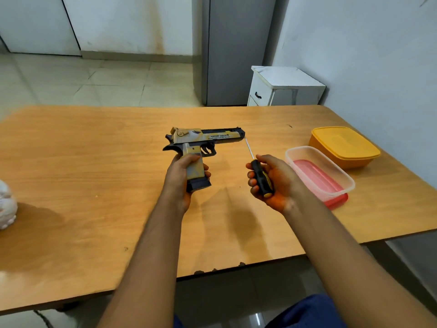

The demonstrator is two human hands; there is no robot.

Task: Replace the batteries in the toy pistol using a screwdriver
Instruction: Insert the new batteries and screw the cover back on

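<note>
A tan and black toy pistol (208,137) is held upright above the wooden table (94,174), barrel pointing right. My left hand (183,176) grips its handle, fingers wrapped round the grip. My right hand (272,181) holds a screwdriver (260,176) by its black and yellow handle. The thin metal shaft slants up and left, and its tip sits just under the pistol's muzzle. No batteries are in sight.
A clear plastic box (319,169) rests on a red lid at the right of the table. A yellow lidded container (343,145) stands behind it. A white object (7,204) sits at the left edge. A white cabinet (283,87) stands beyond the table.
</note>
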